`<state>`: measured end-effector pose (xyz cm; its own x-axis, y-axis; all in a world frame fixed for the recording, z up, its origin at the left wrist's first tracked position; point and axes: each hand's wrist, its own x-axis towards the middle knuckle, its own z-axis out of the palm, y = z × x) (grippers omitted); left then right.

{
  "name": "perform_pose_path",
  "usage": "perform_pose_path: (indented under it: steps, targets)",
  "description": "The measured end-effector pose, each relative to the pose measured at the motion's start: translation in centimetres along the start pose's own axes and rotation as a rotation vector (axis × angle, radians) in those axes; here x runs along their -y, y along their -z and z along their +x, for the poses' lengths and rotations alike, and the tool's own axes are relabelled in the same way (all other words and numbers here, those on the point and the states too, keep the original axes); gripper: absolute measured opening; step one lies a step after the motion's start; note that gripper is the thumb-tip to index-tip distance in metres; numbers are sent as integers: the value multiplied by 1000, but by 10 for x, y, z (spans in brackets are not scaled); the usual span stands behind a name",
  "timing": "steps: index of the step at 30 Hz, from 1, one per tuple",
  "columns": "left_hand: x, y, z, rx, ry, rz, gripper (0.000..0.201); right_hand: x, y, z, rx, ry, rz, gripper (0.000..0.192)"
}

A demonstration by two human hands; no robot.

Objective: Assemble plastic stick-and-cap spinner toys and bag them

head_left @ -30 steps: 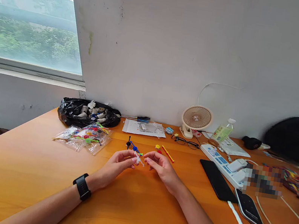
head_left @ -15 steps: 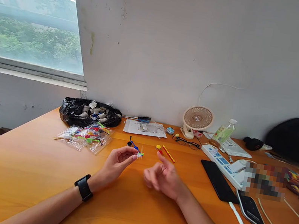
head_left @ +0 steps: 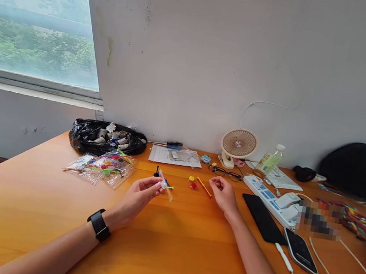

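I have the left hand [head_left: 140, 195] pinched shut on a small white propeller [head_left: 165, 185], held just above the counter [head_left: 163, 255]; its clear blade tilts down toward me. The piece sits between thumb and fingertips at the hub, close in front of the black peg [head_left: 157, 170] standing upright on the counter. It looks very light, thin plastic, and I judge the blade would flex or snap if squeezed, so the hub is the place to hold it.

My right hand [head_left: 224, 194] is loosely curled beside the orange stick [head_left: 204, 187]; I cannot tell whether it holds anything. Two small caps, yellow and red [head_left: 192, 181], lie just left of that stick.

Left of the peg, clear plastic bags [head_left: 104, 168] hold more coloured sticks and parts. Behind them an open black bag [head_left: 109, 137] holds grey and white tube-like pieces. Far right of the peg stand a small fan [head_left: 239, 144], a bottle [head_left: 268, 160] and a power strip [head_left: 273, 198].
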<state>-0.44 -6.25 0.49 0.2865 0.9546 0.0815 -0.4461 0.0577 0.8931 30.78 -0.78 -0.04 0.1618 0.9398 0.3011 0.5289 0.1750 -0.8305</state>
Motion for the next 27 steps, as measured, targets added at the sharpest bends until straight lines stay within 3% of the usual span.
perform_pose_path:
  steps: [4, 12, 24, 27]
  targets:
    - [-4, 3, 0, -16, 72, -205, 32, -17, -4, 0, 56, 108, -184, 24]
    - [-5, 6, 2, -31, 130, -295, 27, -18, -12, -5, 112, 221, -389, 11]
    - [-3, 4, -2, 5, 146, -223, 26, -4, -15, -7, 77, 307, -283, 10]
    - [-3, 4, -2, -1, 146, -211, 28, -2, -17, -9, 118, 345, -238, 18]
